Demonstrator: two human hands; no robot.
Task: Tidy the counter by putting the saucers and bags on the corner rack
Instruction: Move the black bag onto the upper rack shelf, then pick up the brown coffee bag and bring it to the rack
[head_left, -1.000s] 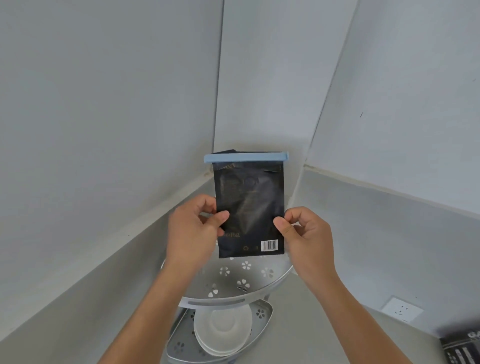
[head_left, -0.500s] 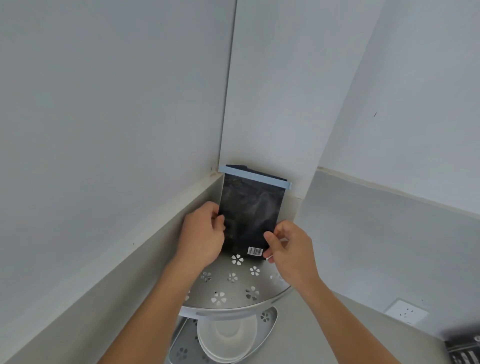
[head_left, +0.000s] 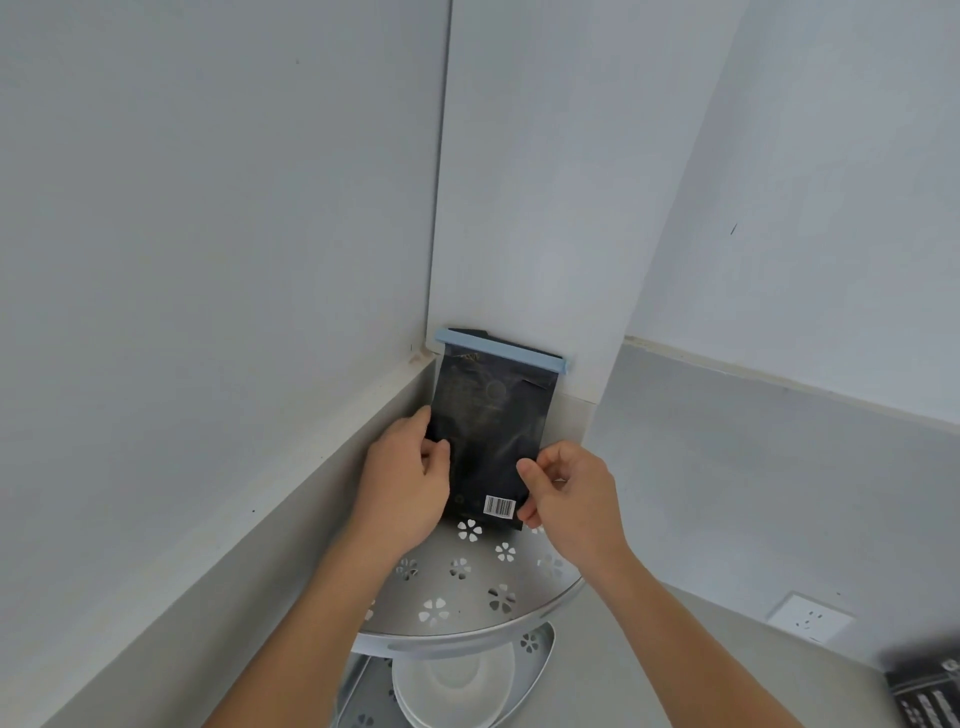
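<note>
Bag's come down out of mid-air since a second ago: black bag (head_left: 488, 441) now stands upright on the top shelf (head_left: 467, 597) of the corner rack, bottom edge on the perforated metal, blue clip (head_left: 501, 351) against the wall. My left hand (head_left: 402, 483) pinches its left edge, right hand (head_left: 571, 493) pinches the lower right by the barcode. Saucers (head_left: 452, 686) sit stacked on the lower shelf.

Two bare forearms enter from the near edge. The left hand (head_left: 408, 480) and the right hand (head_left: 574, 493) carry no gloves, rings, watches or bands. No sleeve reaches either wrist. Fingernails are short and unpainted where visible.
</note>
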